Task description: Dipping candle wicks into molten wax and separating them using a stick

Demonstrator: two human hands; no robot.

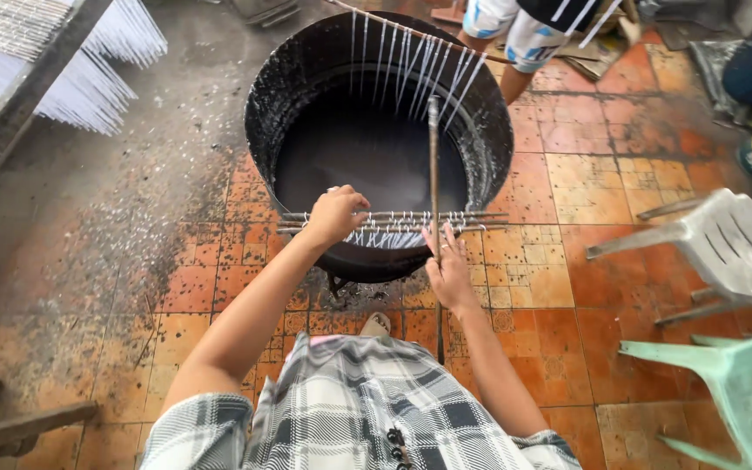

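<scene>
Gripping thin rods [393,221] | hands: left [335,214], right [448,265] | round black vat [271,113]

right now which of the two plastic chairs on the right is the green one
The nearer plastic chair, at the lower right corner, is pale green; the grey-white plastic chair lies farther up, beyond it.

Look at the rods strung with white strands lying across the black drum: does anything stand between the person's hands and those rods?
Nothing visible does. The left hand already rests on the rods, and the right hand touches them beside the long upright stick.
</scene>
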